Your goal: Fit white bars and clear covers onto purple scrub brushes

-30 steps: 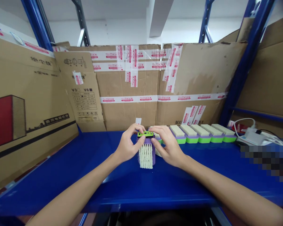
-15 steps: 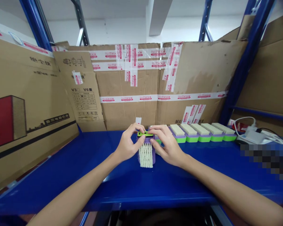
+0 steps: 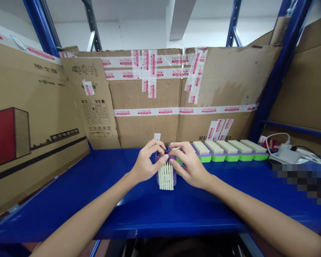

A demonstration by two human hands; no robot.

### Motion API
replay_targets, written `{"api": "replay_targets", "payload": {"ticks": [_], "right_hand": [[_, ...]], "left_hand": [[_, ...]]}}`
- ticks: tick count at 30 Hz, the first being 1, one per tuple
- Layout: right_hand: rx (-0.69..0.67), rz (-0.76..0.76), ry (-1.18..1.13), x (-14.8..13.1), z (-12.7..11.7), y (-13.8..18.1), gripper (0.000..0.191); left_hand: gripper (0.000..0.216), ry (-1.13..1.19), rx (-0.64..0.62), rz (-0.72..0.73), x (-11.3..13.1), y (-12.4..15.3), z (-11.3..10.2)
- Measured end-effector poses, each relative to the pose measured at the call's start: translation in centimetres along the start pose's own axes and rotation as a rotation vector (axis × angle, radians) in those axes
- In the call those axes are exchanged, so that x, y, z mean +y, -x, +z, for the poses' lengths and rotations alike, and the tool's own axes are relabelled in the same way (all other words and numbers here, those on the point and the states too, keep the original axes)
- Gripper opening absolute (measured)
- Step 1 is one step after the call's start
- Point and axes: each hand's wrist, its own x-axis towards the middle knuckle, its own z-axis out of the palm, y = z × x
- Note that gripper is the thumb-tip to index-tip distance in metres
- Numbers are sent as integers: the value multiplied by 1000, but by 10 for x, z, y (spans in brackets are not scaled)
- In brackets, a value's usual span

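A scrub brush (image 3: 166,177) with a purple body and cream bristles stands on end on the blue shelf, its bristles facing me. My left hand (image 3: 149,160) grips its upper left side, thumb at the front and fingers bent over the top. On the other side my right hand (image 3: 189,165) holds the upper right, with the thumb in front and the fingers curled above. Between the fingertips the purple top edge shows, with a trace of green inside it. The fingers hide most of that top end.
Several purple-and-green brushes (image 3: 218,151) lie in a row at the back right, bristles up. Beyond them are a white charger with cables (image 3: 287,153). Taped cardboard (image 3: 147,96) walls the back of the blue shelf (image 3: 101,200), and more cardboard (image 3: 37,107) stands at the left.
The bright green piece on top of the brush has sunk into the purple body and is now mostly out of sight. Both hands have stayed nearly in place.
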Motion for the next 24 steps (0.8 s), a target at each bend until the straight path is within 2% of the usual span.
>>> {"api": "replay_targets", "payload": {"ticks": [7,13,20,24], "right_hand": [[-22,9,-11,0,2,0,16],[26,27,-53,0,1,-1,37],[59,40,-60,0,3,2,38],[115,79,-36,13,-1,3,34]], "left_hand": [[10,-13,8,13,-2,1,1],[17,19,42,33,-3,2,2],[11,-47,-24,69,-2,2,0],[14,-43,-70,59,-2,4,0]]}}
